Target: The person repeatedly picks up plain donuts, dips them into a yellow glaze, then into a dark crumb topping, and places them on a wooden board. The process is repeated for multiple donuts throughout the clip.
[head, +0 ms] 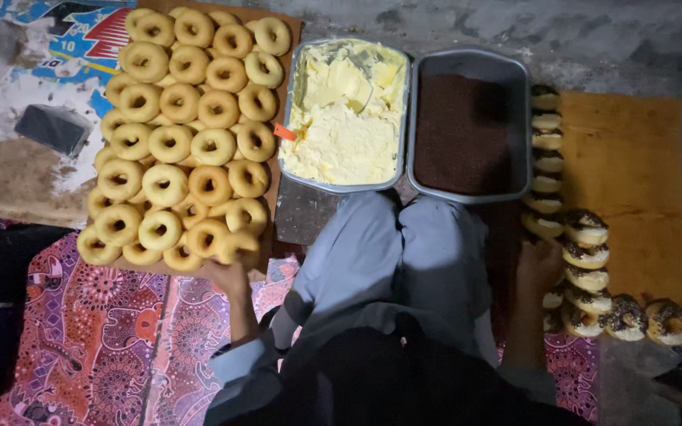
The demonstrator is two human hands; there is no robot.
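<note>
My left hand [227, 276] grips a plain ring doughnut [234, 246] at the near edge of a big heap of plain doughnuts [179, 134] on a brown board. My right hand [538, 264] rests on the brown sheet [633, 173] beside the row of coated doughnuts [586, 256], its fingers against one of them; whether it grips anything is unclear. Straight ahead stand a metal tray of pale yellow cream [346, 110] and a metal tray of dark chocolate sprinkles [467, 134]. My grey-trousered knees [392, 252] reach up to both trays.
A patterned red cloth [96, 347] covers the floor at the lower left. A small orange scraper [284, 132] pokes out at the cream tray's left rim. Worn printed sheeting [33, 102] lies at the far left. More finished doughnuts [657, 319] sit at the lower right.
</note>
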